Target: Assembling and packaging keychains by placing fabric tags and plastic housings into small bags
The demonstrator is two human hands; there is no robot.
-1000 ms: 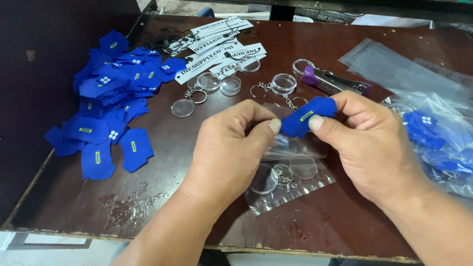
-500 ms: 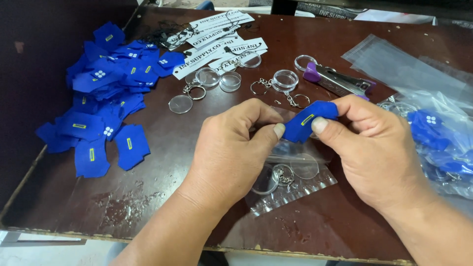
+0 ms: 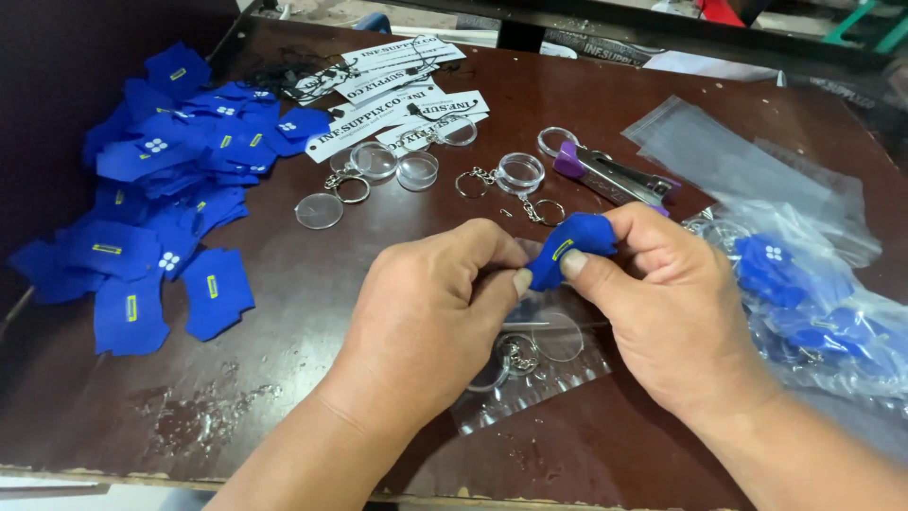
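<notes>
While both hands pinch it, the small blue fabric shirt-shaped piece (image 3: 570,248) slants up to the right, left hand (image 3: 430,317) closed on its lower end, right hand (image 3: 667,303) on its upper.

I have both hands close together, knuckles up: my left hand (image 3: 430,317) curled into a loose fist, my right hand (image 3: 662,303) pinching with thumb and forefinger, forearms angled inward

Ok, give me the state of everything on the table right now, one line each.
Blue fabric piece: pinched between both hands, bent.
Left hand: fingers closed on it.
Right hand: fingers closed on it.
Nail clipper: lying shut.
Clear round cases: scattered loose.
Blue pile: heaped loose.
Clear bag: flat under the hands.
</notes>
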